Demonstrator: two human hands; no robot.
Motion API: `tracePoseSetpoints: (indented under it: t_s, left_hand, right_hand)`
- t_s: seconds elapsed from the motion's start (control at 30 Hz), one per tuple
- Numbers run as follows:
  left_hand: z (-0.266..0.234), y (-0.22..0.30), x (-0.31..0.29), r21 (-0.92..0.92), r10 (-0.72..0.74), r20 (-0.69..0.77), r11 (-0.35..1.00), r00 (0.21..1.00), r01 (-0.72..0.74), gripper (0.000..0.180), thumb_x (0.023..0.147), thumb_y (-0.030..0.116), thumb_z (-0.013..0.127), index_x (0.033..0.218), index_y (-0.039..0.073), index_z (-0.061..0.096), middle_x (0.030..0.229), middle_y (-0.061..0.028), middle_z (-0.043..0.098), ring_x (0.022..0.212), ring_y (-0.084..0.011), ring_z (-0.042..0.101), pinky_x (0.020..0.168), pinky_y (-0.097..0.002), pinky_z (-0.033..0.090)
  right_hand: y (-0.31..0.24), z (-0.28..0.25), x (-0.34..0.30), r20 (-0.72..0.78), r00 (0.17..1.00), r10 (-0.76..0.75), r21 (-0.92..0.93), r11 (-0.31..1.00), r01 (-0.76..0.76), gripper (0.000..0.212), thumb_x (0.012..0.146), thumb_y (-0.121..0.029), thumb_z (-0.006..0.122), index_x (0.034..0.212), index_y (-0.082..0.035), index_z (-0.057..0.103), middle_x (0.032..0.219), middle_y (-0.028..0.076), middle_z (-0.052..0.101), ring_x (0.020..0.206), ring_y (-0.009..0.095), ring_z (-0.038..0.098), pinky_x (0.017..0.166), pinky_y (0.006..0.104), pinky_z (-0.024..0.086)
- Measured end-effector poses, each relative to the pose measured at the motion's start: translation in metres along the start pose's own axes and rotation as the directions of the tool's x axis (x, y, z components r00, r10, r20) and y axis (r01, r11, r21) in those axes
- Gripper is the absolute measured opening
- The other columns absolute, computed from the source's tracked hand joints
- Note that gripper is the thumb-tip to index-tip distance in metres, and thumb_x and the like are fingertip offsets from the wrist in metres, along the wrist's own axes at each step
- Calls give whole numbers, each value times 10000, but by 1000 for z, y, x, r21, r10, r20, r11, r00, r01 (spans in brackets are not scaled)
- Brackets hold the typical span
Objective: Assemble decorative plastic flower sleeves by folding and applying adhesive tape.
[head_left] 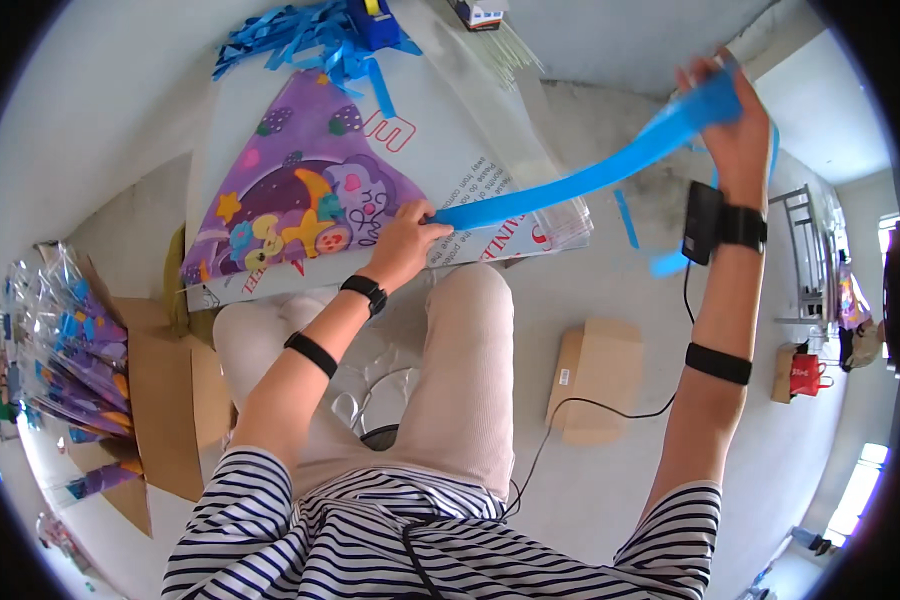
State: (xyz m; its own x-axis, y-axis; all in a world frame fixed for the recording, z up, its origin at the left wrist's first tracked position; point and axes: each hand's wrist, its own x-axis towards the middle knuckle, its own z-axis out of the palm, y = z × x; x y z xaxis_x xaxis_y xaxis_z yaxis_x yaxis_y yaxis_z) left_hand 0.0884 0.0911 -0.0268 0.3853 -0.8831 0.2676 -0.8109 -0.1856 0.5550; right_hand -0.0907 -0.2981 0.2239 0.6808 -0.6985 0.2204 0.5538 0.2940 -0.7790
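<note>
A blue ribbon (580,185) stretches slantwise between my two hands, blurred toward its upper right end. My left hand (407,238) pinches one end at the right corner of a purple triangular kite (300,190) printed with cartoon figures, stars and berries. High at the right, my right hand (735,110) is closed around the other end, its fingers smeared by motion. The kite lies flat on a white printed board (430,140) above my knees. Whether the ribbon is fixed to the kite's corner cannot be made out.
Blue ribbon strips (290,45) and a blue tape dispenser (375,22) lie at the board's far edge, near thin pale sticks (505,50). An open carton (175,400) with wrapped purple kites (80,350) stands left. A flat cardboard piece (600,380) lies on the floor at right.
</note>
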Motion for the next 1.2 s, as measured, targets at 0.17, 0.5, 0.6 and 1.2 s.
tracePoseSetpoints:
  t_s: [0.17, 0.5, 0.6, 1.2]
  left_hand:
    - [-44, 17, 9, -245, -56, -22, 968, 998, 49, 495, 699, -14, 777, 1184, 39, 690, 1189, -160, 579, 1113, -377, 569, 940, -438, 507]
    - [-167, -51, -78, -726, -78, -496, 583, 865, -364, 514, 987, 297, 513, 1471, 148, 429, 1547, -133, 378, 1472, -299, 305, 1211, -467, 235]
    - [-184, -70, -124, -903, -431, -422, 280, 798, -327, 473, 1055, 300, 416, 1499, 140, 405, 1611, -112, 286, 1502, -278, 274, 1233, -467, 227]
    - [-218, -132, -172, -961, -871, -167, 39, 462, -274, 468, 979, 225, 674, 1395, 84, 513, 1388, -102, 527, 1289, -297, 506, 1079, -460, 439]
  right_hand:
    - [113, 202, -7, 714, 688, -131, -416, 712, 567, 301, 1031, -106, 534, 1308, -3, 592, 1097, 123, 699, 935, 187, 687, 765, 337, 565]
    - [332, 454, -193, 673, 555, 489, -690, 142, 710, 326, 806, -297, 667, 901, 8, 733, 919, 205, 685, 938, 392, 684, 774, 469, 567]
    - [337, 441, -250, 779, 542, 316, -621, 265, 738, 292, 738, -232, 721, 926, -8, 722, 1119, 183, 627, 1112, 354, 602, 936, 439, 509]
    - [333, 82, -174, -359, 909, 213, -839, 353, -414, 218, 758, -59, 764, 974, -36, 768, 770, 106, 728, 710, 189, 700, 661, 340, 554]
